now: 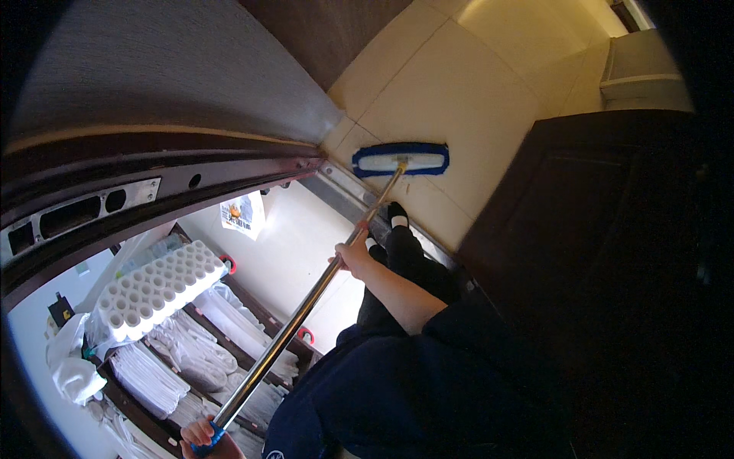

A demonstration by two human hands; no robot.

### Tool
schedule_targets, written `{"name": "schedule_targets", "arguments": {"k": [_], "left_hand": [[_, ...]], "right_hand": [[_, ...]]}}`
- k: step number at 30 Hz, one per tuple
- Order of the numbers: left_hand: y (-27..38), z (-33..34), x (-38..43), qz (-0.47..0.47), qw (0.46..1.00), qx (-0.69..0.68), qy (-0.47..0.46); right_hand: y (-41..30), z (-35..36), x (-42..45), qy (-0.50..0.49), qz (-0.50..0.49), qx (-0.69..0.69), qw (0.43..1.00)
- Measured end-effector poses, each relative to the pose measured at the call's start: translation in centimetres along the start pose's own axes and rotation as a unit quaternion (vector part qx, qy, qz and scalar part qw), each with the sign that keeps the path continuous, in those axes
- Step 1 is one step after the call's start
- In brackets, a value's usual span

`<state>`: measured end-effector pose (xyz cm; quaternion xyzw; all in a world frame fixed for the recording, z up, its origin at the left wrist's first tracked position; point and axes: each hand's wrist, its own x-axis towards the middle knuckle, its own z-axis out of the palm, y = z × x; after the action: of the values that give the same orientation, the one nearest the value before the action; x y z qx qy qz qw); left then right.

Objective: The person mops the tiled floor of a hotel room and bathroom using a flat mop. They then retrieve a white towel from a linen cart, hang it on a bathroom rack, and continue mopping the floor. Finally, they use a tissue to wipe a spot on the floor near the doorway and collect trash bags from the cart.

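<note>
A long-handled flat mop slants across the view. Its shiny metal pole (pixel 298 318) runs from the lower left up to a white mop head with a blue fringed pad (pixel 400 160), which rests flat on the tiled floor. My right hand (pixel 354 256) wraps around the pole about midway, below a reddish joint. At the pole's near end, my left hand (pixel 203 437) closes around the blue grip (pixel 210 439). My feet in dark shoes (pixel 398 216) stand near the metal door threshold, just short of the mop head.
A dark door frame (pixel 241 155) with a metal strike plate (pixel 86 212) stands at left. Beyond it, a dark shelf rack holds white plastic-wrapped goods (pixel 149 378) and a pack of paper rolls (pixel 160 287). A dark panelled door (pixel 590 212) is at right; a printed bag (pixel 243 214) sits nearby.
</note>
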<state>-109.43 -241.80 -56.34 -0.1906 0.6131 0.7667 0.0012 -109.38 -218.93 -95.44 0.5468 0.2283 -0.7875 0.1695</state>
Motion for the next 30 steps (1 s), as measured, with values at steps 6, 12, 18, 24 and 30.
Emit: {"name": "schedule_targets", "arguments": {"k": [6,12,18,24,30], "left_hand": [[-2.6,-2.2,3.8,-0.054,0.999,0.002,-0.001],[-4.1,-5.0,5.1,-0.043,0.994,-0.071,0.064],[-7.1,2.2,6.1,-0.069,0.994,-0.088,0.006],[-11.3,15.5,6.7,-0.038,0.996,-0.021,-0.078],[-8.1,17.9,7.7,-0.037,0.979,0.075,-0.187]], "right_hand": [[1.8,-3.6,0.8,0.051,0.066,-0.041,0.996],[1.9,-3.9,0.5,0.131,-0.034,-0.033,0.99],[-6.7,-4.8,2.2,0.15,-0.192,0.03,0.969],[-14.6,-11.2,5.3,0.18,-0.212,0.093,0.956],[-13.0,-11.4,1.0,0.176,-0.139,0.197,0.955]]}}
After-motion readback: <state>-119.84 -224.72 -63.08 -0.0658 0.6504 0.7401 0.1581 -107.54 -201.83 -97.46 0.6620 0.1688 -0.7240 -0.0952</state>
